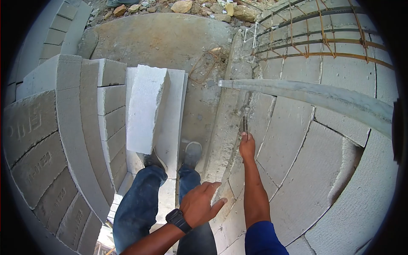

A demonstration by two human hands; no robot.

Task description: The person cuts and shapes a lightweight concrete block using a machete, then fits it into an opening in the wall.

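Beside blockwork (289,148), the right hand (247,146) clasps a tool (245,124), perhaps metal, jutting forward; left hand (199,205) spread.

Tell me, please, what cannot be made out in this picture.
All in the head view:
Tool: grip hidden by the right hand.
Left shoe: toe hidden by the tilted block.
Watch: face too small and dark to read.
Steel cage: partly cut off by the top edge.
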